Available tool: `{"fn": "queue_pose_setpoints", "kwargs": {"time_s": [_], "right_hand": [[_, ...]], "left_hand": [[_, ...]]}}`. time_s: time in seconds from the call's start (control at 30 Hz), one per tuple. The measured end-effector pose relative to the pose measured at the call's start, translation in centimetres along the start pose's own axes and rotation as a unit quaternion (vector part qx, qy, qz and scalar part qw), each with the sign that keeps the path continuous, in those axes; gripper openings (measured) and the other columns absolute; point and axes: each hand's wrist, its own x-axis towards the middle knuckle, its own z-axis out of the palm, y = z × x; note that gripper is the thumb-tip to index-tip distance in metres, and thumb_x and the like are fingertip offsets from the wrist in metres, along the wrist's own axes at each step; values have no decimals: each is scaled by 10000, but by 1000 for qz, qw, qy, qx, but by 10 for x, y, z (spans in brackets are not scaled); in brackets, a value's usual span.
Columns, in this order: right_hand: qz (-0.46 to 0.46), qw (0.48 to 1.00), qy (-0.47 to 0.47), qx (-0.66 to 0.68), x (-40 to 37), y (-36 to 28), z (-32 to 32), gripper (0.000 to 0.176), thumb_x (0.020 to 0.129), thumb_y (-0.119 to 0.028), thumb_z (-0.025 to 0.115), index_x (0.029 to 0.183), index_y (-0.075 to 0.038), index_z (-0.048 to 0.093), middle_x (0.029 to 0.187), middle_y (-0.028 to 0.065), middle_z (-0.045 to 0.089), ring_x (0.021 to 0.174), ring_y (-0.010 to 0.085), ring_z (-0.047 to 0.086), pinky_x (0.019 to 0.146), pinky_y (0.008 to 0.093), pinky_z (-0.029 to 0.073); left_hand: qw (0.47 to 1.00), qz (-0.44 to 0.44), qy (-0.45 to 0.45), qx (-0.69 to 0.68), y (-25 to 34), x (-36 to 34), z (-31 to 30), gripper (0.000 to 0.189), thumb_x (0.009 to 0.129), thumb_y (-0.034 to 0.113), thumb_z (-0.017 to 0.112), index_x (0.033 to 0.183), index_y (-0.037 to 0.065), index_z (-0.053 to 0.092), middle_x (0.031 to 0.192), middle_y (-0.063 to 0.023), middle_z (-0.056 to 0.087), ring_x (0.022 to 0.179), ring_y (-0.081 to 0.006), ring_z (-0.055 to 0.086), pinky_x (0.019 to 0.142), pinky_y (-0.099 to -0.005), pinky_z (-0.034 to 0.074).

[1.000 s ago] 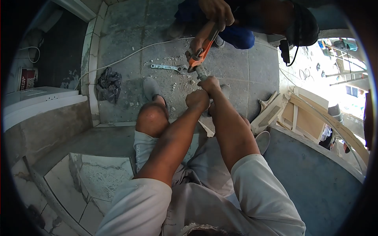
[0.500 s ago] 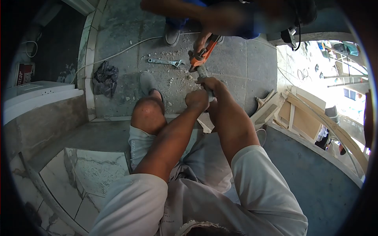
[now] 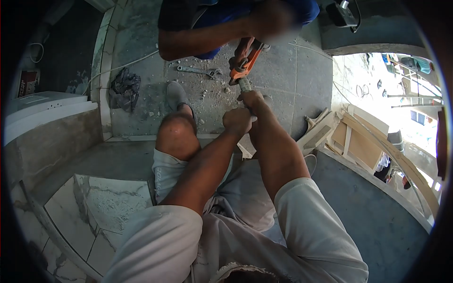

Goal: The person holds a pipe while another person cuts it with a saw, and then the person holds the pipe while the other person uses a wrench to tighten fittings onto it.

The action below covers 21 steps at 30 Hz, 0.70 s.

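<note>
Both of my hands are closed round a grey metal pipe [image 3: 245,85]. My left hand [image 3: 237,120] grips its near end, and my right hand [image 3: 251,100] wraps it just beyond. The pipe's far end sits in the jaws of an orange pipe wrench [image 3: 245,63]. A co-worker's hand is on the wrench, and the co-worker's forearm [image 3: 212,38] reaches across above it. An adjustable wrench [image 3: 199,71] lies on the tiled floor to the left, among scattered rubble.
A crumpled dark plastic bag [image 3: 125,89] lies at the left by the threshold. Wooden boards and offcuts [image 3: 361,134] lean at the right. A pale cable [image 3: 122,69] crosses the floor. A marble-look tile [image 3: 118,203] is at lower left.
The co-worker has leaned further in, with the forearm now lower and further left over the floor. My hands keep their hold on the pipe, nearly unmoved.
</note>
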Motion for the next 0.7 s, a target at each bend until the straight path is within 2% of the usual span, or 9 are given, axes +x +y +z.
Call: {"fn": "queue_pose_setpoints", "kwargs": {"time_s": [0.03, 0.07, 0.13, 0.37, 0.47, 0.53, 0.57, 0.63, 0.7], "right_hand": [[5, 999, 8, -48, -2, -1, -2, 388, 703, -303, 723, 929, 7, 670, 891, 132, 681, 813, 198, 662, 738, 329, 508], [6, 999, 10, -48, -3, -2, -3, 388, 703, -303, 723, 929, 7, 670, 891, 132, 681, 813, 198, 662, 738, 329, 508], [-4, 999, 8, -53, -3, 1, -2, 412, 697, -334, 718, 942, -5, 675, 938, 145, 680, 892, 232, 659, 778, 338, 506], [-14, 999, 4, -34, 20, 1, 5, 442, 695, -359, 714, 981, -25, 674, 995, 164, 667, 958, 247, 642, 809, 345, 500], [-52, 996, 10, -74, 22, 3, 7, 446, 692, -359, 712, 983, -22, 674, 1006, 166, 664, 962, 253, 640, 818, 340, 498], [15, 999, 30, 31, 25, 8, 8, 457, 681, -356, 715, 994, -25, 672, 1025, 164, 659, 967, 259, 637, 827, 339, 494], [17, 999, 30, 30, 27, 10, 9, 457, 681, -356, 715, 994, -25, 672, 1025, 164, 659, 967, 259, 637, 827, 339, 494], [-9, 993, 73, 95, 29, 16, 12, 237, 703, -177, 724, 792, 17, 622, 686, 80, 605, 573, 181, 573, 542, 348, 466], [3, 993, 75, 93, 31, 20, 12, 239, 702, -182, 725, 787, 15, 620, 687, 80, 605, 575, 180, 574, 544, 348, 466]], "left_hand": [[1000, 7, -5, 2, 1, -1, -1, 208, 814, 181, 559, 960, 91, 677, 992, -107, 676, 920, -259, 665, 755, -387, 527], [1000, 9, -6, 2, 1, -1, 1, 208, 814, 181, 559, 960, 91, 677, 992, -107, 676, 920, -259, 665, 755, -387, 527], [999, -6, 23, -37, 1, 0, 7, 223, 742, 224, 653, 902, 72, 686, 950, -125, 679, 892, -286, 665, 747, -412, 524], [999, 13, 50, 0, -8, 7, 1, 180, 765, 190, 595, 869, 81, 694, 896, -115, 688, 839, -277, 677, 713, -411, 530], [998, 16, 59, 20, -9, 6, 0, 172, 770, 171, 572, 853, 88, 697, 874, -106, 692, 812, -269, 682, 689, -403, 534], [997, 34, 67, 28, -10, 9, 4, 162, 760, 169, 578, 834, 90, 698, 859, -106, 693, 796, -264, 684, 670, -396, 537], [997, 34, 66, 27, -10, 10, 6, 162, 760, 169, 578, 834, 90, 698, 859, -106, 693, 796, -264, 684, 670, -396, 537], [995, 53, 79, 36, -10, 12, 9, 157, 756, 164, 576, 823, 91, 698, 842, -106, 693, 784, -264, 685, 657, -397, 538], [995, 53, 76, 38, -8, 13, 11, 154, 756, 159, 572, 817, 93, 698, 832, -106, 693, 776, -264, 685, 655, -398, 538]]}}
